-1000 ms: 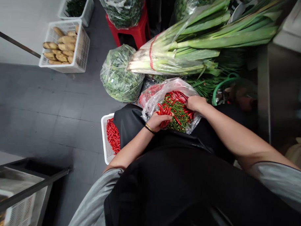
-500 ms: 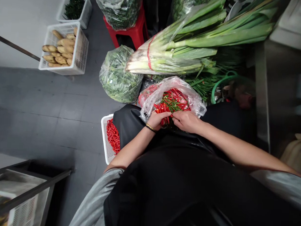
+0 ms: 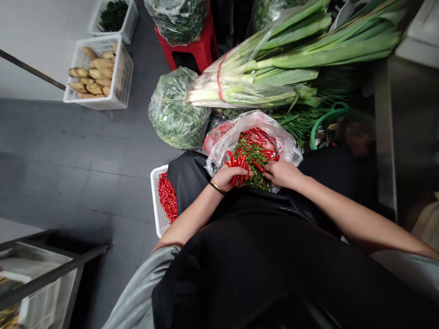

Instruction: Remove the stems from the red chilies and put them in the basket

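Observation:
A clear plastic bag [image 3: 290, 150] lies open on my lap, holding red chili peppers [image 3: 258, 135] and many loose green stems [image 3: 254, 151]. My left hand [image 3: 228, 176] is closed around a bunch of red chili peppers [image 3: 238, 164] at the bag's near left side. Over the bag's right part, my right hand [image 3: 282, 173] pinches a single red chili pepper [image 3: 258, 166] by one end, its tip pointing towards the left hand. The hands are a little apart. By my left leg stands a white basket [image 3: 155, 191] with a pile of red chilies [image 3: 167, 196].
Beyond the bag lie bundled leeks [image 3: 240, 83] in plastic and a bagged leafy vegetable [image 3: 178, 108]. A red stool [image 3: 205, 46] carries another bag. A crate of tubers [image 3: 123, 84] stands far left. A green-rimmed basket [image 3: 314, 132] and a metal table leg [image 3: 386, 141] are right.
My right hand has moved right, away from the left hand, and now a chili shows in its fingers. More green stems are visible between the hands. The view has shifted slightly.

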A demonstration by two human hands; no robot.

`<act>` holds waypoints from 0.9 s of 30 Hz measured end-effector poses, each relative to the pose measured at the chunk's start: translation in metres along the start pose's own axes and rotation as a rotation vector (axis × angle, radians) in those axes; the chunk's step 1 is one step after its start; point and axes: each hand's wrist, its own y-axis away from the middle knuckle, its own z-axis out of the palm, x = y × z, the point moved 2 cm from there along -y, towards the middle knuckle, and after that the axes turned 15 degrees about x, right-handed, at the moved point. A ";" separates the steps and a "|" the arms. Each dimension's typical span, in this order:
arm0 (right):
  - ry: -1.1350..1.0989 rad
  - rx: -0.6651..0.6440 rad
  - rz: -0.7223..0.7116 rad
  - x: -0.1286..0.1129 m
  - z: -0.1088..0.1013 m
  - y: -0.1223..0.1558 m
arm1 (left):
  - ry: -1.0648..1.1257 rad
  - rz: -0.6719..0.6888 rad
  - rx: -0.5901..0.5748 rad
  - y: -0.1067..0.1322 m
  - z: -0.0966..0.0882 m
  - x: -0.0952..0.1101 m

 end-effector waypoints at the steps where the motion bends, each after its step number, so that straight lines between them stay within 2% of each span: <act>1: -0.027 0.054 -0.013 -0.001 -0.005 0.001 | 0.008 0.006 0.028 0.000 0.002 -0.002; 5: -0.116 0.154 -0.103 -0.017 -0.024 0.015 | 0.072 0.087 0.029 0.001 0.012 -0.004; 8: -0.217 0.230 -0.219 -0.036 -0.032 0.024 | 0.059 0.049 0.028 -0.001 0.014 -0.005; 11: -0.328 0.168 -0.414 -0.037 -0.038 0.023 | 0.038 -0.047 0.062 -0.005 0.007 -0.007; 12: -0.314 0.116 -0.420 -0.032 -0.038 0.018 | 0.050 -0.041 0.064 -0.006 0.005 -0.007; 14: -0.184 0.054 -0.276 -0.012 -0.035 -0.002 | 0.080 0.024 0.051 -0.007 0.002 -0.005; 16: 0.006 0.088 -0.037 0.009 -0.028 -0.028 | 0.086 0.096 0.025 -0.006 0.002 -0.003; 17: 0.068 0.113 0.039 0.018 -0.024 -0.042 | 0.080 0.118 0.014 -0.006 0.002 -0.003; 21: 0.103 0.080 0.133 0.035 -0.007 -0.080 | 0.075 0.120 -0.006 -0.004 0.001 -0.001; 24: -0.113 0.190 0.215 0.047 -0.014 -0.078 | 0.064 0.095 -0.014 -0.004 0.000 0.000; 27: -0.666 0.242 0.331 0.052 -0.025 -0.058 | 0.064 0.073 0.040 -0.006 0.001 0.000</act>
